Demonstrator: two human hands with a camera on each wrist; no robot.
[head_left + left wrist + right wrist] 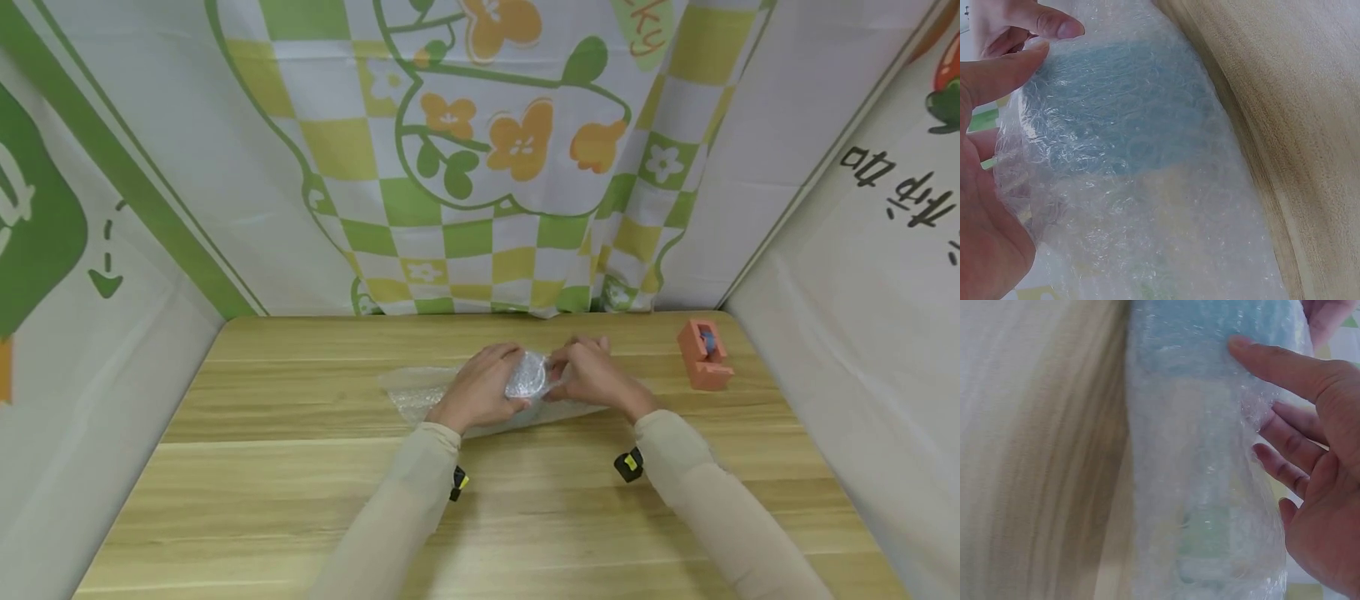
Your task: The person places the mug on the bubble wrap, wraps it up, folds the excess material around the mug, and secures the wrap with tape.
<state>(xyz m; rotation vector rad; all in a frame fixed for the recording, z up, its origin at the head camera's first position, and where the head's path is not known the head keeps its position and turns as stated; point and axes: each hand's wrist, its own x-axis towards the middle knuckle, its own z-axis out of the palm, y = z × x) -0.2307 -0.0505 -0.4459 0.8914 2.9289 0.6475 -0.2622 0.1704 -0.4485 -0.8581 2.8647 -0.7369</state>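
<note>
A blue object [1122,119] sits inside bubble wrap [420,396] near the middle of the table [300,483]. Its true outline is hard to make out through the bubbles (only a rounded end shows from above), and I cannot tell what it is. Taking that bundle as the clock's centre, the left hand [483,387] comes in at eight o'clock, thumb and fingers curled round the wrapped object; in the left wrist view some of its fingers are hidden behind the plastic. The right hand [592,375] is at three o'clock, its thumb on the wrap and its bent fingers at the sheet's edge, holding it there; the fingertips are partly covered by the film. Both sleeves [682,462] are cut off at the bottom of the head view, and the left wrist's small black device [458,482] is half hidden by cloth.

The loose sheet runs out towards nine o'clock and, partly under the right hand, towards four. A strip of wood shows at twelve, between the bundle and the table's far edge, where a checked curtain [480,242] hangs. A broad stretch of wood lies at six, between the forearms. An orange tape dispenser [703,358] stands at three, beyond the right hand, near the table's right edge.
</note>
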